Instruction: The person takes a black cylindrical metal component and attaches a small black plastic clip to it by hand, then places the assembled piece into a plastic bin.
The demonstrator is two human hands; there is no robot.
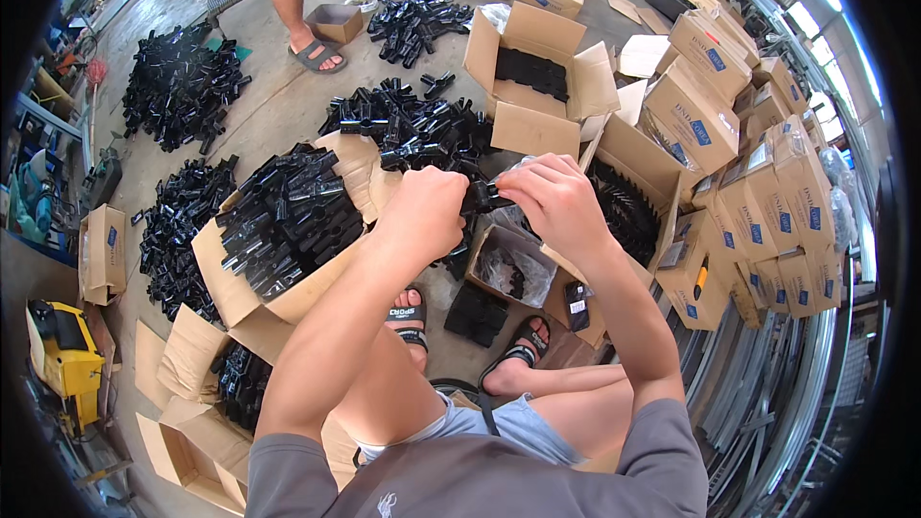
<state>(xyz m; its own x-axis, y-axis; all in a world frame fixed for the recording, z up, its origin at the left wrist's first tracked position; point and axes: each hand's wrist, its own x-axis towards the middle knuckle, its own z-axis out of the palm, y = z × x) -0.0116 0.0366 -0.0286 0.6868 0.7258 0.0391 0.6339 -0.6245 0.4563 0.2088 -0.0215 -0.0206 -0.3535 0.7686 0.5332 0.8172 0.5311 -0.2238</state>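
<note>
In front of me both hands meet at a small black tubular fitting [483,198]. My left hand [429,211] is closed around one side of it, its fingers partly turned away. My right hand [556,200] pinches the other side between thumb and fingers. Just below the hands stands a small carton [460,273] lined with clear plastic, with small black parts inside. Beyond my hands lies a heap of black pipe fittings [403,120]. To the left, an open carton [213,273] is packed with similar glossy black fittings [288,221].
An open carton of black parts [624,206] stands close on the right, another carton [523,129] farther ahead. Cartons [705,120] are stacked at right. More fitting piles [182,86] cover the left floor. Another person's sandalled foot [317,56] is ahead. A black block [475,315] lies between my feet.
</note>
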